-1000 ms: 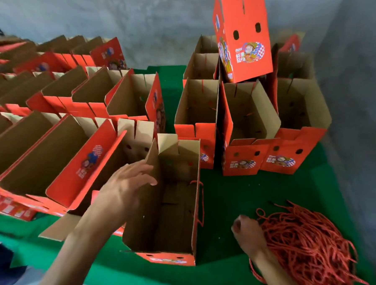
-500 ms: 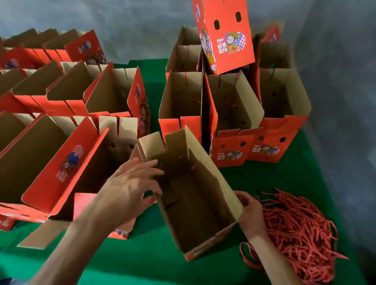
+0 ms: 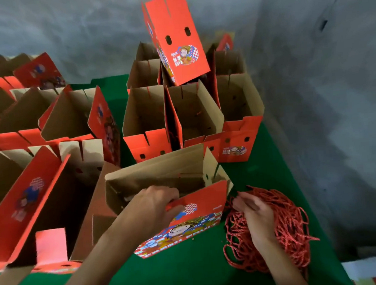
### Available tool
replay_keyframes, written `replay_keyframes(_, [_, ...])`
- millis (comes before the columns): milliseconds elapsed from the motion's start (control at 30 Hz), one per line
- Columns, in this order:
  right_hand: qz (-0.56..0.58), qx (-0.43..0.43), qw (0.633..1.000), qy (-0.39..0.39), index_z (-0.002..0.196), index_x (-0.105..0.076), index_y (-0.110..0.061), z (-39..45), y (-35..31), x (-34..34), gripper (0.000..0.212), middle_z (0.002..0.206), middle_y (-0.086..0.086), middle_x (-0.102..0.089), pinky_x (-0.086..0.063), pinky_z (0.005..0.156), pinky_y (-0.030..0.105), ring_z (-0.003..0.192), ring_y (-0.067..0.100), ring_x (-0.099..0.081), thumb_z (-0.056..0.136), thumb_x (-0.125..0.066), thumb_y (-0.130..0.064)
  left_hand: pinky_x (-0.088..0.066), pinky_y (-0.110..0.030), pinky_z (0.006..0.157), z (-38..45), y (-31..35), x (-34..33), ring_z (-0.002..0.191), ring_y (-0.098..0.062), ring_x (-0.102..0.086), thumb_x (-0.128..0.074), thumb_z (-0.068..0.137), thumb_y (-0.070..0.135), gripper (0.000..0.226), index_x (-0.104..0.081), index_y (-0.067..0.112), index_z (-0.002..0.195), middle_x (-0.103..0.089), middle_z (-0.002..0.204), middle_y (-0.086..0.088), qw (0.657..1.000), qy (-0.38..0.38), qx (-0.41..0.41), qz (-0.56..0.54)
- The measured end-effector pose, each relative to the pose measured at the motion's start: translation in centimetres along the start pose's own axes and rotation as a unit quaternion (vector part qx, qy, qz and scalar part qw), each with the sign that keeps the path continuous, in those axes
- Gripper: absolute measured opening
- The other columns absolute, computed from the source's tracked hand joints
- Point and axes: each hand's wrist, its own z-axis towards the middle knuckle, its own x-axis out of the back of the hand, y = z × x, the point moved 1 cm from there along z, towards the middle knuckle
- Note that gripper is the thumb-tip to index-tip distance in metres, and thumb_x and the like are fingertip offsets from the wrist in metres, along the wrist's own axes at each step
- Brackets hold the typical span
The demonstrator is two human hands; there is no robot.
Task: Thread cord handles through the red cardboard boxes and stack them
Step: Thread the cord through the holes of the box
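The held box [image 3: 170, 200] lies on the worktop [image 3: 189, 270], cord pile [image 3: 281, 229] just right, stacked boxes [image 3: 192, 120] behind, more boxes [image 3: 40, 132] left.

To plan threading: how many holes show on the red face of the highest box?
2: a left hole and a right hole, slightly higher, on the box. Other faces may hide more.

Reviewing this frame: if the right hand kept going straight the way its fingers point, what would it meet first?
The right hand points up and left over the red cord pile. Straight on, its fingertips would probably meet the red printed side of the box that the left hand grips, near that side's right edge; depth is unclear.
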Motion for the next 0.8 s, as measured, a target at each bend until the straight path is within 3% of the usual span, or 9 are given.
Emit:
replay_keyframes(100, [0.037, 0.003, 0.999, -0.014, 0.107, -0.076, -0.010, -1.3, -1.0, -1.2, 0.026, 0.102, 0.011, -0.079, -0.061, 0.080, 0.023, 0.095, 0.026, -0.077, 0.083, -0.081, -0.006, -0.045, -0.037, 0.069, 0.6, 0.7, 0.0, 0.077, -0.020, -0.058, -0.060, 0.096, 0.046, 0.028, -0.047, 0.028, 0.078, -0.053, 0.075, 0.010, 0.999, -0.009, 0.026, 0.033])
replay_keyframes(200, [0.032, -0.001, 0.998, -0.061, 0.108, -0.077, -0.012, -2.6, -1.8, -2.6, 0.031, 0.102, 0.010, -0.079, -0.060, 0.080, 0.022, 0.095, 0.024, -0.077, 0.078, -0.084, -0.017, -0.042, -0.032, 0.065, 1.0, 0.9, -0.1, 0.072, -0.016, -0.058, -0.058, 0.098, 0.043, 0.028, -0.048, 0.026, 0.079, -0.054, 0.073, 0.009, 0.997, -0.020, 0.074, 0.025])
replay_keyframes(267, [-0.011, 0.002, 0.995, -0.100, 0.107, -0.077, -0.015, -3.2, -1.8, -3.9, 0.032, 0.101, 0.005, -0.079, -0.060, 0.082, 0.025, 0.094, 0.021, -0.076, 0.078, -0.086, -0.023, -0.051, -0.024, 0.061, 1.1, 0.7, 0.1, 0.069, -0.009, -0.066, -0.060, 0.099, 0.040, 0.018, -0.059, 0.027, 0.087, -0.065, 0.079, 0.010, 0.989, -0.052, 0.127, -0.046])
replay_keyframes(367, [-0.048, 0.018, 0.987, -0.150, 0.104, -0.076, -0.017, -3.5, -1.3, -6.2, 0.022, 0.098, 0.002, -0.078, -0.058, 0.083, 0.024, 0.094, 0.020, -0.074, 0.084, -0.084, -0.014, -0.064, -0.029, 0.061, 1.0, 0.6, 0.4, 0.078, -0.010, -0.077, -0.062, 0.100, 0.030, 0.014, -0.064, 0.024, 0.112, -0.075, 0.099, 0.005, 0.953, -0.124, 0.195, -0.197])
replay_keyframes(500, [-0.150, 0.056, 0.964, -0.214, 0.101, -0.073, -0.028, -3.6, -0.8, -9.1, 0.016, 0.094, -0.010, -0.074, -0.055, 0.079, 0.018, 0.086, 0.007, -0.070, 0.088, -0.081, -0.023, -0.063, -0.033, 0.084, 0.9, 0.3, 0.5, 0.097, -0.012, -0.075, -0.059, 0.103, 0.029, 0.029, -0.050, 0.026, 0.131, -0.071, 0.115, 0.005, 0.935, -0.153, 0.195, -0.254])
replay_keyframes(600, [-0.168, 0.051, 0.959, -0.223, 0.100, -0.071, -0.020, -3.3, 0.3, -10.4, 0.010, 0.086, -0.003, -0.070, -0.055, 0.077, 0.020, 0.079, 0.007, -0.065, 0.093, -0.077, -0.017, -0.058, -0.047, 0.098, 0.9, 0.0, 0.0, 0.106, -0.020, -0.074, -0.055, 0.105, 0.028, 0.030, -0.052, 0.024, 0.135, -0.073, 0.118, -0.003, 0.892, -0.159, 0.205, -0.369])
replay_keyframes(667, [-0.185, 0.043, 0.957, -0.219, 0.104, -0.067, -0.015, -2.8, 0.7, -10.8, 0.011, 0.089, 0.002, -0.065, -0.052, 0.073, 0.017, 0.077, 0.010, -0.060, 0.096, -0.072, -0.010, -0.055, -0.048, 0.102, 0.6, -0.1, -0.6, 0.110, -0.020, -0.073, -0.050, 0.105, 0.045, 0.034, -0.057, 0.027, 0.133, -0.074, 0.120, -0.002, 0.858, -0.161, 0.214, -0.438])
replay_keyframes(733, [-0.237, 0.049, 0.941, -0.235, 0.111, -0.065, -0.019, -2.4, 0.6, -10.9, 0.014, 0.093, 0.001, -0.065, -0.050, 0.072, 0.016, 0.079, 0.009, -0.060, 0.099, -0.069, -0.014, -0.055, -0.037, 0.097, 0.4, -0.3, -1.3, 0.114, -0.013, -0.070, -0.035, 0.098, 0.072, 0.052, -0.060, 0.039, 0.130, -0.073, 0.123, 0.007, 0.830, -0.167, 0.232, -0.479])
replay_keyframes(800, [-0.303, 0.078, 0.916, -0.252, 0.115, -0.065, -0.026, -2.1, 0.3, -10.6, 0.016, 0.093, -0.008, -0.066, -0.054, 0.074, 0.020, 0.081, 0.005, -0.063, 0.100, -0.067, -0.021, -0.055, -0.024, 0.084, 0.5, -0.5, -1.6, 0.110, -0.005, -0.070, -0.024, 0.093, 0.080, 0.060, -0.062, 0.045, 0.121, -0.075, 0.117, 0.015, 0.835, -0.157, 0.251, -0.464])
